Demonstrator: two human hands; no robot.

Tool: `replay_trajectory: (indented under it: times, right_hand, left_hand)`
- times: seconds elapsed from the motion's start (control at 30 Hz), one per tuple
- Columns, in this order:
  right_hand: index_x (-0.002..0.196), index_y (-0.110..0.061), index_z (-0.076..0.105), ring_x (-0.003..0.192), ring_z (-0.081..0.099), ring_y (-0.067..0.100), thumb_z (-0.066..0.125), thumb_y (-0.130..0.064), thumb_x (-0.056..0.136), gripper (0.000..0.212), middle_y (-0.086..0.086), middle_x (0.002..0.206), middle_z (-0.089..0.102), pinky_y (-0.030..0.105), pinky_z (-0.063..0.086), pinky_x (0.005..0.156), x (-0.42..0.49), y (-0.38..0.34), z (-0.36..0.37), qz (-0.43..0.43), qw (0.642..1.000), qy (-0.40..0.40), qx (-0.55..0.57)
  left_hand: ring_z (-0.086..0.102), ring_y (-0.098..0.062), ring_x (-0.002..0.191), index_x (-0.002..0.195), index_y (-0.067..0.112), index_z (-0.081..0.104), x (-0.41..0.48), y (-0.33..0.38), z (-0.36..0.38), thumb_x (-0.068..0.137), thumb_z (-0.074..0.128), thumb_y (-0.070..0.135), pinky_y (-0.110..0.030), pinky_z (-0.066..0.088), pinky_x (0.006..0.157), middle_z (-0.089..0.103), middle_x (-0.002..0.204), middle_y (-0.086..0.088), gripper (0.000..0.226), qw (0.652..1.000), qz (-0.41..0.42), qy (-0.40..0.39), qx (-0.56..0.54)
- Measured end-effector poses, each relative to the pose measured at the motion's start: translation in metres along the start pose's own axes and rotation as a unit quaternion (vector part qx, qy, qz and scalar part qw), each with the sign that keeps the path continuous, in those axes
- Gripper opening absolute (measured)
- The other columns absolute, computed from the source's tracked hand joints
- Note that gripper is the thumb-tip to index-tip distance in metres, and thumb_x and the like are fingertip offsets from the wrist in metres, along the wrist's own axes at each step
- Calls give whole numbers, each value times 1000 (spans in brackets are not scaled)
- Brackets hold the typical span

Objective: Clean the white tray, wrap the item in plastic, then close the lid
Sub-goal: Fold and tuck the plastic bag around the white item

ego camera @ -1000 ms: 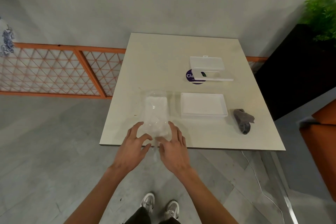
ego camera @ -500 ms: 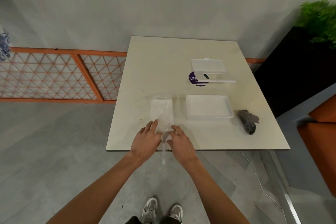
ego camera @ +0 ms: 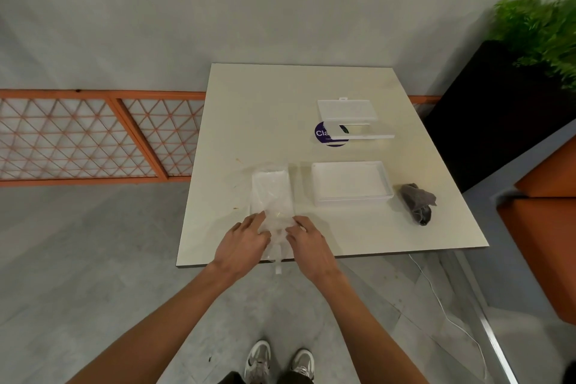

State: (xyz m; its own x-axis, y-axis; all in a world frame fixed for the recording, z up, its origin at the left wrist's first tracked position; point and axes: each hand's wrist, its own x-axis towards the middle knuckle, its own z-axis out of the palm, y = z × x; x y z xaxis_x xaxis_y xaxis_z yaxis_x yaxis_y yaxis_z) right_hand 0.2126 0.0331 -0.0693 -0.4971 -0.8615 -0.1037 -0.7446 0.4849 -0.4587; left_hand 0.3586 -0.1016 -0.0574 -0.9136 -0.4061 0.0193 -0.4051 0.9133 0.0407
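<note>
At the near edge of the cream square table (ego camera: 280, 97), the left hand (ego camera: 241, 243) and the right hand (ego camera: 307, 243) both touch the bunched near end of the clear plastic film (ego camera: 276, 227), which covers a flat white rectangular item (ego camera: 269, 190); if the fingers pinch the film or only press it, I cannot tell. Just to the right of this item lies the shallow white rectangular tray (ego camera: 378, 196), then a crumpled grey cloth (ego camera: 417, 203). Behind the tray, an open white plastic case (ego camera: 346, 111) lies partly over a round purple sticker (ego camera: 321, 134).
</note>
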Motion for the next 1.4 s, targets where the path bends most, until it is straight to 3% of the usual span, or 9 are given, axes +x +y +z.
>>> replay_trajectory:
  times: [0.33,0.53,0.73,0.8,0.9,1.0,1.1,1.27,1.4]
  right_hand:
    - [119,-19,78,146,47,29,77,-27,95,26,8,156,50,44,48,114,-4,-14,-1,-77,990,108,-47]
    - [104,-17,79,140,53,32,82,-12,87,17,9,150,58,47,53,106,-10,-9,-3,-84,982,154,-69]
    - [113,-21,73,144,50,34,71,-18,95,18,4,160,49,43,46,111,-37,-3,1,-113,974,183,-72]
    - [118,-23,71,143,51,33,57,-27,103,21,-1,161,49,41,45,112,-49,-7,2,-113,973,194,-52]
    - [116,-20,74,139,56,34,54,-28,107,23,1,156,55,41,46,108,-65,-11,2,-139,964,218,-69]
    - [113,-17,75,136,58,32,60,-24,106,19,5,151,59,42,46,108,-86,-12,3,-179,952,230,-92]
    - [113,-18,76,133,61,31,65,-23,104,16,6,148,61,42,47,108,-106,-5,7,-208,949,223,-86]
    - [119,-20,76,127,64,29,77,-18,97,22,7,141,65,40,51,104,-135,2,8,-250,944,204,-69]
    - [118,-24,76,128,62,25,75,-30,99,19,3,142,64,39,51,106,-163,7,2,-271,950,144,-52]
  left_hand:
    - [44,-34,145,106,16,69,-6,12,-16,93,70,19,-45,55,99,34,165,-13,14,990,-53,93,-94]
    - [52,-28,133,96,19,74,-34,16,-41,95,74,24,-38,57,93,47,149,-11,5,963,-49,165,-206]
    - [57,-12,95,107,20,54,-70,32,-53,99,68,33,-10,48,76,43,115,2,21,869,-233,168,-403]
    - [64,-23,88,104,18,52,-72,34,-49,104,57,43,-18,52,77,56,107,-5,26,821,-319,60,-469]
    - [72,-30,90,110,10,60,-69,39,-43,106,49,52,-43,62,89,70,102,-15,43,634,-440,-81,-631]
    - [74,-42,104,112,3,63,-67,48,-42,107,52,42,-48,60,97,74,109,-26,41,488,-464,-98,-733]
    - [73,-34,108,122,6,69,-69,57,-42,106,56,29,-44,58,98,77,115,-19,31,414,-422,-84,-802]
    - [72,-32,113,128,5,68,-76,71,-31,106,58,24,-43,58,93,76,120,-16,31,412,-417,-85,-806]
    - [75,-32,98,130,3,66,-89,90,-28,106,58,14,-40,60,76,78,112,-16,28,467,-427,-73,-771]
